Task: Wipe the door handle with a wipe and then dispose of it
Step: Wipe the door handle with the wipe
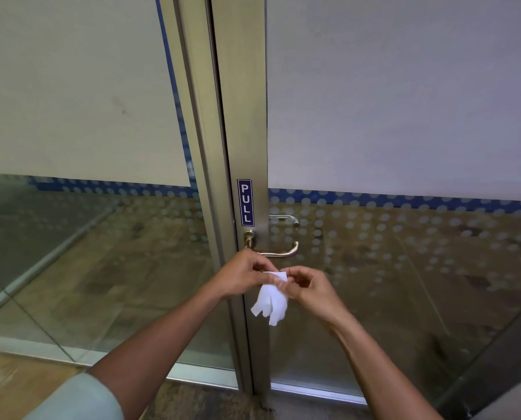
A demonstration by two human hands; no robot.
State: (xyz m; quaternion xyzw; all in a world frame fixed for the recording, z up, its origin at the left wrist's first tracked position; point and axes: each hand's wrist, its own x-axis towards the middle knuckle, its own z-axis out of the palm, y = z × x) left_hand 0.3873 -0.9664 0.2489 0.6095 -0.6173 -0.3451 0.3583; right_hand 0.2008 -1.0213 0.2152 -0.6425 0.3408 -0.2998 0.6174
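Glossy brass-toned metal handle (279,252); brushed metal frame (244,116).

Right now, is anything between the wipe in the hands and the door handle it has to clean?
Nothing visible. Both hands, left hand and right hand, pinch the wipe just below the door handle, with only open air between them.
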